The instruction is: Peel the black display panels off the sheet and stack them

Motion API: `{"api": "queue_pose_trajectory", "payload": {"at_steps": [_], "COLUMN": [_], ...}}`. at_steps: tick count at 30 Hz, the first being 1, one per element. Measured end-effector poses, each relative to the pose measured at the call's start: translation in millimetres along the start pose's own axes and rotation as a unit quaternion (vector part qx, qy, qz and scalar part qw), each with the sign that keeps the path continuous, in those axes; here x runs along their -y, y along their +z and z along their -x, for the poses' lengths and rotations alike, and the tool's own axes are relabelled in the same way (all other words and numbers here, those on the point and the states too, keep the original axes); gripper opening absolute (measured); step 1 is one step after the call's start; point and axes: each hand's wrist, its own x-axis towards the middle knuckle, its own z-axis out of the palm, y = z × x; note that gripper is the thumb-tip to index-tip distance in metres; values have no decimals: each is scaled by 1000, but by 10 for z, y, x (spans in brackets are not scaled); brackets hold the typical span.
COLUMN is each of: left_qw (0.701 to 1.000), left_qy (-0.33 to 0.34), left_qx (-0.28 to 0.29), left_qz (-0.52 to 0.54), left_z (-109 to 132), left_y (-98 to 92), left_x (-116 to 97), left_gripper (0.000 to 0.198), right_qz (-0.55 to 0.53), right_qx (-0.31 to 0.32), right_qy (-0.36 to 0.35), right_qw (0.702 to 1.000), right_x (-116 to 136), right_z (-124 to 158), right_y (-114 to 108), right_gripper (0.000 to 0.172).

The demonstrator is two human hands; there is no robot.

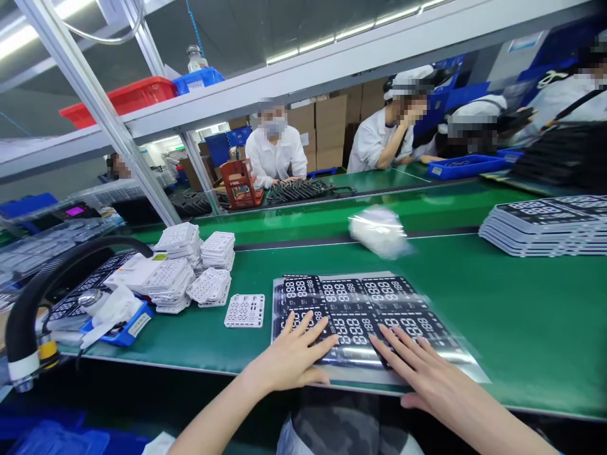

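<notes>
A sheet of black display panels [348, 332] printed with white digit segments lies on the green bench, over a clear plastic film [462, 363] that sticks out at its right and front edges. My left hand [294, 354] rests flat on the sheet's left part, fingers spread. On its right part lies my right hand [422, 366], palm down with the fingers stretched out. Neither hand grips anything. Just left of the sheet is a single white plastic frame [245, 311] with digit-shaped cutouts.
Stacks of white frames [168, 284] stand at left, near a blue tray [128, 325] and a black flexible hose [28, 297]. A crumpled clear plastic bag [379, 230] lies beyond the sheet. Stacked panels [545, 224] sit at right. Several co-workers sit across the bench.
</notes>
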Motion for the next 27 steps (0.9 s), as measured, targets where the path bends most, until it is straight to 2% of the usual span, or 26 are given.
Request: {"api": "queue_pose_trajectory", "payload": {"at_steps": [3, 6, 8, 10, 12, 13, 15, 17, 20, 23, 25, 27], "left_qw": [999, 990, 987, 982, 975, 972, 967, 962, 953, 945, 941, 940], "left_qy": [13, 21, -28, -105, -158, -171, -177, -180, -190, -207, -218, -218], "left_qx": [-13, -9, -42, -83, -78, -65, -55, -69, -83, -80, -81, -87], "left_qz": [43, 136, 155, 135, 135, 147, 173, 192, 222, 241, 247, 246], "left_z": [-4, -18, -56, -126, -208, -242, -283, -285, -262, -258, -263, -266], "left_y": [-40, -145, -231, -297, -322, -317, -282, -236, -190, -172, -166, -162], "left_x": [34, 150, 287, 446, 584, 634, 686, 687, 654, 636, 630, 616], "left_gripper": [68, 81, 84, 95, 116, 124, 129, 128, 128, 132, 135, 136], "right_qz": [-50, -111, -164, -191, -176, -156, -133, -127, -134, -162, -240, -357], "right_qx": [39, 76, 105, 65, 4, -19, -43, -51, -56, -59, -58, -35], "right_qy": [23, 56, 59, 27, 0, 10, 45, 62, 57, 34, 13, -1], "right_qw": [998, 989, 979, 979, 984, 988, 989, 989, 988, 984, 969, 934], "right_x": [-91, -163, -171, -160, -155, -160, -183, -211, -251, -292, -317, -345], "right_z": [-18, -155, -377, -699, -1060, -1230, -1499, -1650, -1696, -1670, -1658, -1649], "right_y": [-77, -359, -552, -627, -536, -439, -199, 22, 200, 200, 138, 56], "right_gripper": [44, 41, 36, 38, 39, 40, 42, 39, 32, 29, 29, 31]}}
